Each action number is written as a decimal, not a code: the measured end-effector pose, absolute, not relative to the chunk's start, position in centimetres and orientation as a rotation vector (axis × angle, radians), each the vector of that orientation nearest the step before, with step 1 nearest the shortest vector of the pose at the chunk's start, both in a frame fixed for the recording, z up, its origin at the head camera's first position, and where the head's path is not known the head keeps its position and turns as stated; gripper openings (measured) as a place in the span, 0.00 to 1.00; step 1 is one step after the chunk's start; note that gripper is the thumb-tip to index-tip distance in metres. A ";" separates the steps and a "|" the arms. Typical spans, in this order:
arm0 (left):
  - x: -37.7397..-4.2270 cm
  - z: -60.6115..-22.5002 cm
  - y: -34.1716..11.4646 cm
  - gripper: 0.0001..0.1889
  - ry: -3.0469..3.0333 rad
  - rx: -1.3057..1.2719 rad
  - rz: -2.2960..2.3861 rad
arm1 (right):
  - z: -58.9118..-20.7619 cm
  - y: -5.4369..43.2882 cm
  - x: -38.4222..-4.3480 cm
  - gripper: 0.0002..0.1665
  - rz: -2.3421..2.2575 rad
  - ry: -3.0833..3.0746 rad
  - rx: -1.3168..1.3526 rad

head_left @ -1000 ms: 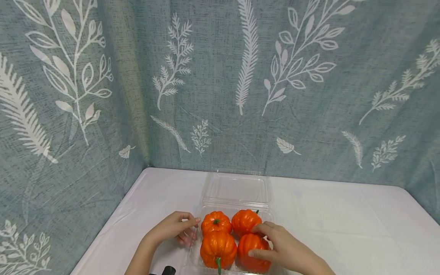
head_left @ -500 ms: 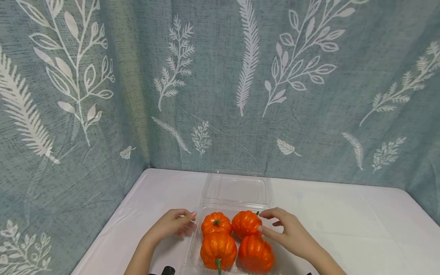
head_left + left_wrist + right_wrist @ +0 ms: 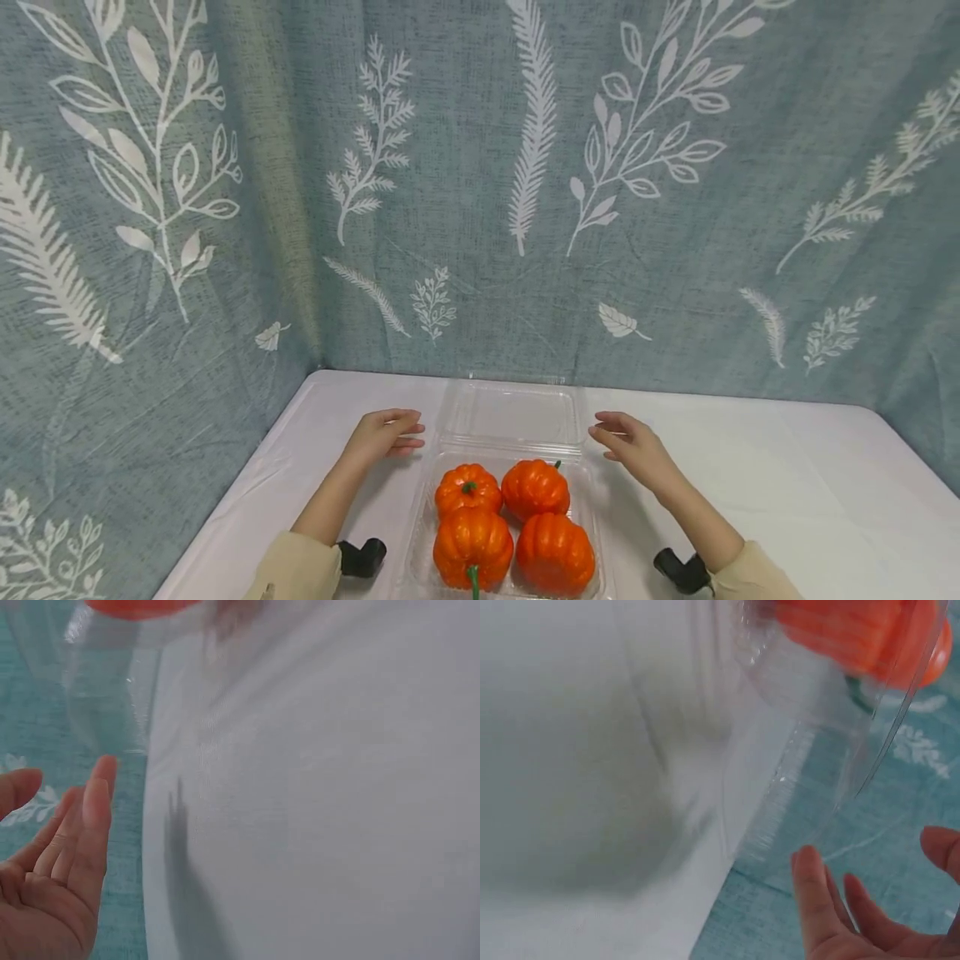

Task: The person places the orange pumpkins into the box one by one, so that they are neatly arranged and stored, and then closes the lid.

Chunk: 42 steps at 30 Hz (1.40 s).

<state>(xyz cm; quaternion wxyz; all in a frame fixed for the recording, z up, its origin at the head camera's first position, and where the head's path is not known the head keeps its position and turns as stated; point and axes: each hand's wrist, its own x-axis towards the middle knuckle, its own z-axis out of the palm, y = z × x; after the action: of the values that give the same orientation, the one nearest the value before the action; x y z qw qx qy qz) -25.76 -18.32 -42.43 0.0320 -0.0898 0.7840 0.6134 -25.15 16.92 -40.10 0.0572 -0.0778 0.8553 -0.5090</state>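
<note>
Several orange toy pumpkins (image 3: pixel 473 546) with green stems sit in the base of a clear plastic clamshell box (image 3: pixel 600 533). Its transparent lid (image 3: pixel 517 412) lies folded back toward the curtain. To the left of the lid my left hand (image 3: pixel 386 435) hovers with fingers extended, touching nothing. On the other side my right hand (image 3: pixel 630 446) is raised near the lid's right edge, fingers loosely bent and holding nothing. The left wrist view shows the left fingers (image 3: pixel 96 806) spread apart from the box. In the right wrist view the right fingertips (image 3: pixel 808 862) are close to the clear plastic; contact cannot be told.
A white cloth covers the table (image 3: pixel 720 483). Behind it and at the left hangs a blue-green curtain (image 3: pixel 480 208) with white leaf prints. A black wrist mount (image 3: pixel 363 557) sits by the left sleeve, another (image 3: pixel 682 571) by the right.
My right hand has let go of the front right pumpkin, which shifted slightly, and moved up and right. The left hand has moved forward from the box's left side toward the lid.
</note>
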 end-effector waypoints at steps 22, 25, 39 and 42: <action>-28.8 -43.6 -16.5 0.22 2.428 -0.098 1.826 | -41.8 16.3 -27.2 0.29 -1.790 2.295 -0.107; -28.3 -42.7 -16.0 0.19 2.473 -0.167 1.809 | -41.8 16.4 -27.1 0.28 -1.843 2.294 -0.107; -26.9 -41.2 -16.1 0.14 2.738 0.012 1.819 | -39.9 16.2 -26.9 0.25 -1.979 2.293 -0.095; -26.5 -41.2 -16.2 0.13 2.781 0.038 1.806 | -39.9 16.2 -26.8 0.25 -1.987 2.283 -0.107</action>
<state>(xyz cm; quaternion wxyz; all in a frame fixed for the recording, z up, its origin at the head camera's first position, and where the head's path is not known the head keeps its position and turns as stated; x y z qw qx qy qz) -26.53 -16.24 -41.16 -0.0872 0.0113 0.8354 0.5426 -26.79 16.18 -39.94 0.0562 -0.0351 0.7527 -0.6551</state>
